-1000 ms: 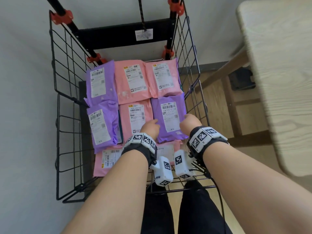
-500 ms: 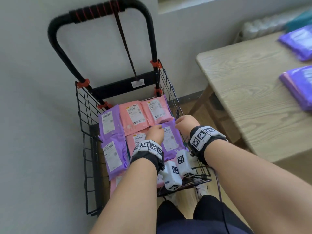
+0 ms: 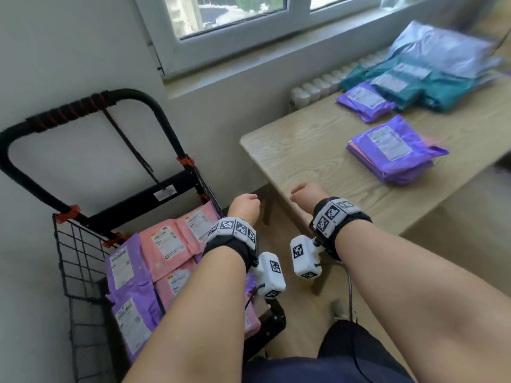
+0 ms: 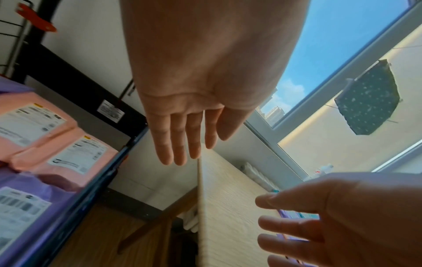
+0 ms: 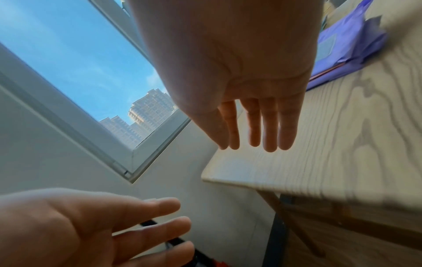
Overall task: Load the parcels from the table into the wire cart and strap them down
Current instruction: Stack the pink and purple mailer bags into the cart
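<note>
Hidden: though my forearms cover the near right part of the black wire cart (image 3: 83, 261), I can see pink and purple plastic parcels (image 3: 163, 246) lying flat inside it; the ones under my left arm I cannot count.
Blur: the far stack on the pale wooden surface (image 3: 312, 150) is smeared, so the teal parcels (image 3: 398, 87) and the pale lilac parcel (image 3: 439, 48) on top have no clear number.
Left hand (image 4: 189, 101): empty, fingers straight and together, held in the air above the cart's right edge, touching nothing.
Right hand (image 5: 246, 94): empty, fingers extended and loosely together, hovering just over the near left corner of the surface, apart from every parcel.
Parcels versus hands: the near purple parcel stack (image 3: 395, 150) lies well to the right of my right hand; a single purple parcel (image 3: 365, 102) sits farther back beside the teal ones.
Count in cart: at least two pink parcels and two purple parcels plainly visible.
Strap: a dark strap (image 3: 130, 150) hangs from the cart's black handle (image 3: 91, 102), clear of the parcels.
</note>
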Demonstrator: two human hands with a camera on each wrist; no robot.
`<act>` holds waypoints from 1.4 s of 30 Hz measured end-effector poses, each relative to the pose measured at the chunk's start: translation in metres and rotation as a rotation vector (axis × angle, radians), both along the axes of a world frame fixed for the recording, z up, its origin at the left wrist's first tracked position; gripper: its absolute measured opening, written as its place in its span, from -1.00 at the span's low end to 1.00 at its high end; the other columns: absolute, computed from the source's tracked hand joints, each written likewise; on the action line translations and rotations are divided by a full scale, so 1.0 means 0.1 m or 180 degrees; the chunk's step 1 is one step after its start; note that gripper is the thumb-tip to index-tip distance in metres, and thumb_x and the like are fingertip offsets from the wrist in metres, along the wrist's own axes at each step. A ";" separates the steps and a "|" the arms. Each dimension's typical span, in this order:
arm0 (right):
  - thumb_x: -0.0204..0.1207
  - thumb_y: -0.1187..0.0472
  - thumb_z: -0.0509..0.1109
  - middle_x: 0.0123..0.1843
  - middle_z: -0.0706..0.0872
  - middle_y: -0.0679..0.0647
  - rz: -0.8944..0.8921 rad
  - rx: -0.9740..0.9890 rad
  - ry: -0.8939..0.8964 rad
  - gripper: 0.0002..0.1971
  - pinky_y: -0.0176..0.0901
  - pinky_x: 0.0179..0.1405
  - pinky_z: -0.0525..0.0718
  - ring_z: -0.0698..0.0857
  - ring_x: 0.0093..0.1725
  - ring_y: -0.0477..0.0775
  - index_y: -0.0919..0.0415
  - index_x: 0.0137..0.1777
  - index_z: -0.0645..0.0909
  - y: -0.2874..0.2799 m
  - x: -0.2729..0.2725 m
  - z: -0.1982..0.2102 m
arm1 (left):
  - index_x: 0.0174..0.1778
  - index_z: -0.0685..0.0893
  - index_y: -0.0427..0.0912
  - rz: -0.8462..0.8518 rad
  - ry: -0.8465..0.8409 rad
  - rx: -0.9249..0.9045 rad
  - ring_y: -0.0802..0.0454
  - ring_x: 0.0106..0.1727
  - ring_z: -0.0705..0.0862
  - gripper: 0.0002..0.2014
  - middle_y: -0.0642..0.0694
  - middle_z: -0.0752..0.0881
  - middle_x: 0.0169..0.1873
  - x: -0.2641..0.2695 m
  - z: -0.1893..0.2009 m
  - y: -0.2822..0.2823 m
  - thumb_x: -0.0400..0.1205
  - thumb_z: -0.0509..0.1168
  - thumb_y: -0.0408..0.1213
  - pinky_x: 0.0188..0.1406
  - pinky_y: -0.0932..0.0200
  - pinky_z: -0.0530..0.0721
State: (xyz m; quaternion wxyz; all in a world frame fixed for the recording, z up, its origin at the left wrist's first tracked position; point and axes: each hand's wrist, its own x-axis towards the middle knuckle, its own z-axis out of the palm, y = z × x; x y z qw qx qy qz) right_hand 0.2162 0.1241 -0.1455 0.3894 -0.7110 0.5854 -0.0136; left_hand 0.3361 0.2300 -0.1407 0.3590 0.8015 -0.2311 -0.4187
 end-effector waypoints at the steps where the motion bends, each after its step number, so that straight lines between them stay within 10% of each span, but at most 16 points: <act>1: 0.58 0.29 0.28 0.16 0.74 0.24 -0.0046 -0.0006 -0.0014 -0.75 0.03 0.24 0.65 0.69 0.18 0.26 0.31 0.18 0.69 -0.13 -0.11 -0.01 | 0.12 0.71 -0.17 -0.0055 -0.0006 0.0027 -0.28 0.22 0.67 -0.68 -0.32 0.70 0.15 -0.10 0.00 -0.13 0.62 0.08 -0.45 0.26 -0.03 0.63; 9: 0.53 0.23 0.31 0.21 0.75 0.17 -0.0151 -0.0101 -0.0015 -0.71 0.00 0.31 0.61 0.69 0.23 0.23 0.26 0.19 0.71 -1.32 -0.95 -0.08 | 0.31 0.63 -0.10 -0.0083 0.0105 0.0126 -0.22 0.07 0.65 -0.64 -0.33 0.67 0.26 -0.94 -0.05 -1.36 0.65 0.10 -0.39 0.08 -0.03 0.66; 21: 0.53 0.32 0.29 0.34 0.67 0.19 -0.0221 -0.0371 0.0105 -0.66 -0.14 0.31 0.49 0.60 0.35 0.21 0.20 0.31 0.62 -2.90 -2.06 -0.02 | 0.38 0.60 -0.17 0.0152 0.0295 0.0296 -0.29 0.33 0.63 -0.61 -0.35 0.64 0.31 -2.14 -0.29 -2.89 0.64 0.13 -0.37 0.32 -0.11 0.60; 26: 0.49 0.32 0.27 0.53 0.46 0.19 -0.0187 -0.0549 0.0265 -0.54 -0.07 0.49 0.35 0.44 0.49 0.22 0.19 0.41 0.55 -3.24 -2.32 -0.07 | -0.07 0.68 -0.17 0.0055 0.0098 0.0289 -0.19 -0.08 0.61 -0.76 -0.32 0.72 -0.13 -2.41 -0.34 -3.21 0.60 0.13 -0.49 -0.07 0.08 0.54; 33: 0.40 0.33 0.20 0.34 0.65 0.16 -0.0221 -0.0261 0.0123 -0.28 0.03 0.37 0.55 0.58 0.35 0.29 -0.04 0.61 0.29 -3.38 -2.36 -0.29 | 0.14 0.65 -0.43 0.0109 -0.0134 0.0646 -0.36 0.14 0.70 -0.72 -0.44 0.70 0.14 -2.50 -0.51 -3.39 0.55 0.18 -0.47 0.09 -0.10 0.67; 37: 0.46 0.33 0.21 0.08 0.72 0.23 -0.0097 -0.0355 0.0240 -0.58 -0.09 0.08 0.59 0.66 0.15 0.31 0.13 0.32 0.58 -3.42 -2.37 -0.32 | 0.19 0.68 -0.27 0.0331 -0.0024 0.0667 -0.28 0.05 0.76 -0.68 -0.27 0.76 0.07 -2.49 -0.57 -3.37 0.50 0.30 -0.42 0.06 -0.05 0.75; 40: 0.46 0.39 0.20 -0.16 0.59 0.19 0.0068 -0.0389 0.0319 -0.87 -0.16 -0.15 0.38 0.51 -0.12 0.25 0.19 -0.21 0.53 -3.40 -2.32 -0.23 | -0.13 0.77 -0.17 0.0448 -0.0069 0.0659 -0.21 -0.12 0.77 -0.81 -0.22 0.80 -0.19 -2.44 -0.57 -3.30 0.44 0.31 -0.47 -0.10 0.08 0.71; 42: 0.48 0.40 0.20 -0.15 0.55 0.13 0.0190 -0.0442 0.0333 -0.85 -0.19 -0.13 0.31 0.47 -0.11 0.19 0.14 -0.17 0.52 -3.35 -2.25 -0.13 | -0.34 0.70 -0.16 0.0525 -0.0123 0.0617 -0.16 -0.19 0.69 -0.83 -0.20 0.74 -0.26 -2.39 -0.54 -3.23 0.46 0.29 -0.50 -0.16 0.13 0.62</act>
